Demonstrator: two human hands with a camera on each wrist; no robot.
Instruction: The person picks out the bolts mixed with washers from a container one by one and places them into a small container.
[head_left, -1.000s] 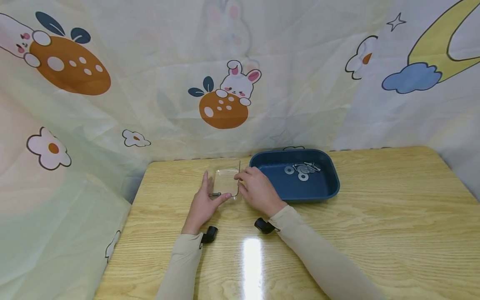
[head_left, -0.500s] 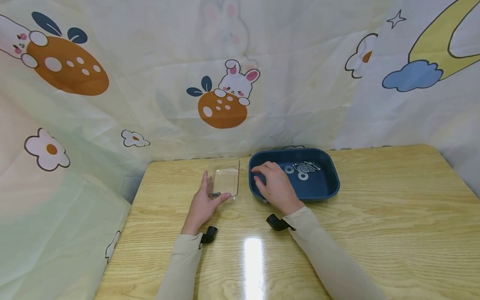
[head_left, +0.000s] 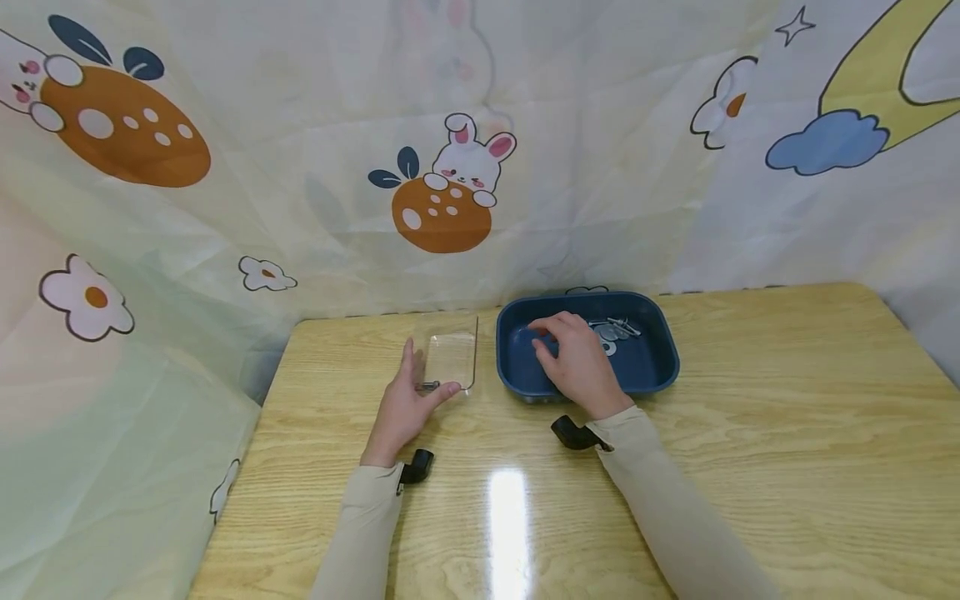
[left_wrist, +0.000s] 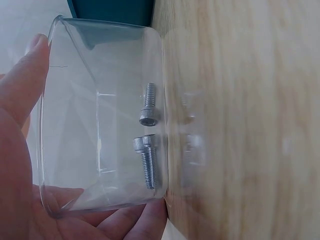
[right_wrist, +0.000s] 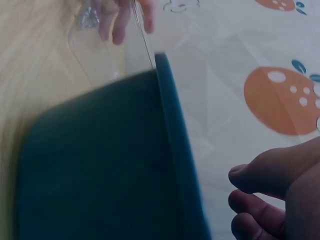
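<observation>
My left hand [head_left: 397,417]: thumb and fingers curled around the clear plastic box [left_wrist: 117,65].
Box's place: on the wooden table [head_left: 787,433], just left of the blue tray [head_left: 517,362].
Socket-head screws [left_wrist: 148,112]: three, lying inside the box.
My right hand [head_left: 581,358]: over the tray, fingers loosely bent, gripping nothing.

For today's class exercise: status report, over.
Left hand holds clear container; three bolts inside. Right hand over blue tray, visibly empty. No obstruction seen.

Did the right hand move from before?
Yes. In the head view, the right hand moved rightward, from the clear plastic box to over the blue tub.
</observation>
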